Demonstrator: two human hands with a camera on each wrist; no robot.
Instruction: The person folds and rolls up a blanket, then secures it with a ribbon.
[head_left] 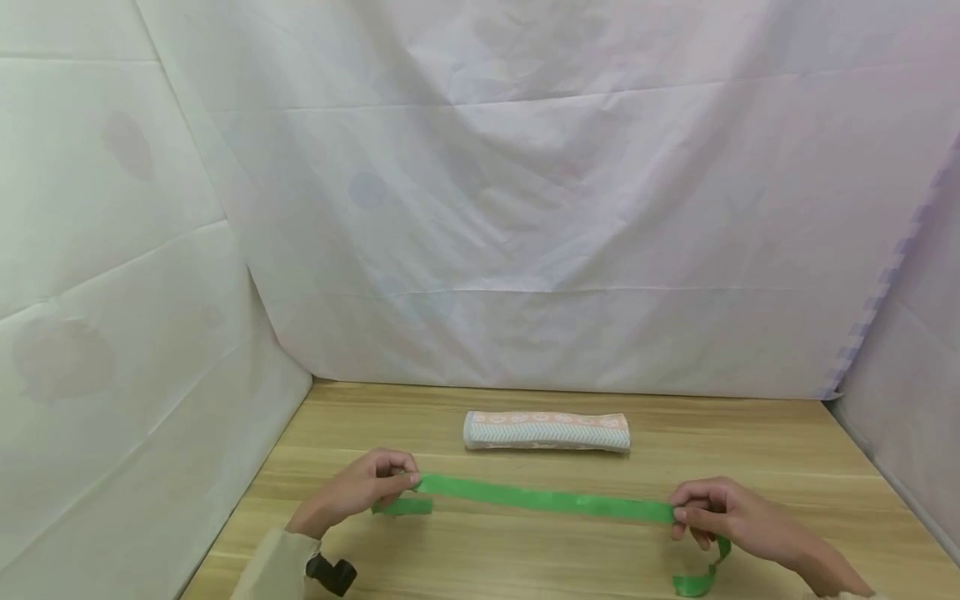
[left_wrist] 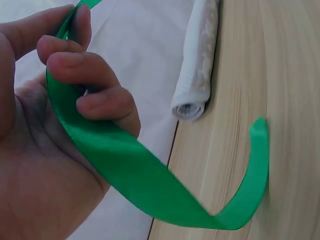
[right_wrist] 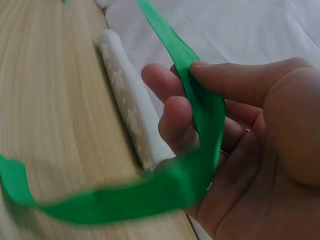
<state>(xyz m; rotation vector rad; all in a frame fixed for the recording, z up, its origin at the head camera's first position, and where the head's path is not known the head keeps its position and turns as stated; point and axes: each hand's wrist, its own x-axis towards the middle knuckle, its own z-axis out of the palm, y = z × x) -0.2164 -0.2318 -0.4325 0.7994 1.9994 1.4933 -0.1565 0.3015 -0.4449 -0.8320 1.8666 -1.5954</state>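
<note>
Above the table: a green ribbon (head_left: pixel 547 500) is stretching level between the two hands, just off the wooden table (head_left: pixel 465 558).
Ribbon ends: the left end is curling out past the left hand toward the wood, and the right end is drooping in a loop under the right hand, down to the table.
Left hand (head_left: pixel 360 492): it is holding the ribbon's left part; in the left wrist view the band is running across the palm, with the fingers (left_wrist: pixel 75 62) curling over it and the thumb against it near the top.
Right hand (head_left: pixel 731 517): it is pinching the ribbon's right part; in the right wrist view the thumb is pressing the band against the fingers (right_wrist: pixel 177 120), which are bending in close together.
Rolled towel (head_left: pixel 546 431): it is lying on the table beyond the ribbon, parallel to it and apart from both hands.
Backdrop: a white sheet (head_left: pixel 525 208) is hanging behind and along both sides of the table.
</note>
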